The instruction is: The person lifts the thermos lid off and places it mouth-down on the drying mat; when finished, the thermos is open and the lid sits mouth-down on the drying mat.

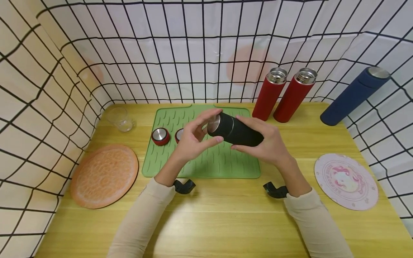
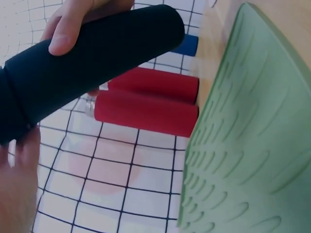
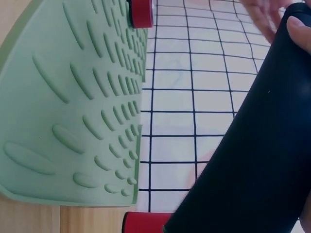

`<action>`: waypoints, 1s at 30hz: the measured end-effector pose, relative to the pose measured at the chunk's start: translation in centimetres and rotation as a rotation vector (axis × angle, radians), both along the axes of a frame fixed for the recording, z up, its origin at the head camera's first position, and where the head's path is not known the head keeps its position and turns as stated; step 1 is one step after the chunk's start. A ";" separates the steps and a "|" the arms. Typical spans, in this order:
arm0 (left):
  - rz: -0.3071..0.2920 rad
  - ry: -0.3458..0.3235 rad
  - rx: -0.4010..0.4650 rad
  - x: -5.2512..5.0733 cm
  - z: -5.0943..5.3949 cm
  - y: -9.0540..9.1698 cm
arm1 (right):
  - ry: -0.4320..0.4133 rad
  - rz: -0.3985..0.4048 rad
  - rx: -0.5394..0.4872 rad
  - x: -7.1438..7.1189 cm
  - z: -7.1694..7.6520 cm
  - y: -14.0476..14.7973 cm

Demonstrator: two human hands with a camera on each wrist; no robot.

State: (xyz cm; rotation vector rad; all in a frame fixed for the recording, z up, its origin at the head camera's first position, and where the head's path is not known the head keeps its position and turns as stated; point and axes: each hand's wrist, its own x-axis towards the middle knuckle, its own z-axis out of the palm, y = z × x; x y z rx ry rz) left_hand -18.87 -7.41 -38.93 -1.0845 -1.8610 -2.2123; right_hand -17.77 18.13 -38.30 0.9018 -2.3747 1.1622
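Observation:
A black thermos flask [image 1: 240, 130] with a silver-topped black lid [image 1: 214, 124] is held tilted above a green ridged mat [image 1: 213, 168]. My right hand [image 1: 267, 141] grips its body near the base. At the lid end, the thumb and fingers of my left hand [image 1: 191, 138] curl round the lid, its silver top facing left. The left wrist view shows the flask [image 2: 97, 63] slanting across, with part of my left hand [image 2: 22, 189] below it. On the mat lie two red lids with silver tops, one red lid [image 1: 160, 136] fully visible, the other partly behind my left hand.
Two lidless red flasks, the left flask [image 1: 270, 95] and right flask [image 1: 295, 96], stand at the back right. Further right stands a blue flask [image 1: 353, 96]. A clear glass [image 1: 124, 123], an orange round mat [image 1: 104, 175] and a pink round mat [image 1: 346, 181] surround the green mat. Black wire grid [image 1: 203, 52] encloses the table.

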 end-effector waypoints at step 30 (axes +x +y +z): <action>-0.031 -0.026 0.039 -0.6 -0.6 -0.3 | 0.008 -0.006 0.047 0.0 -0.2 0.0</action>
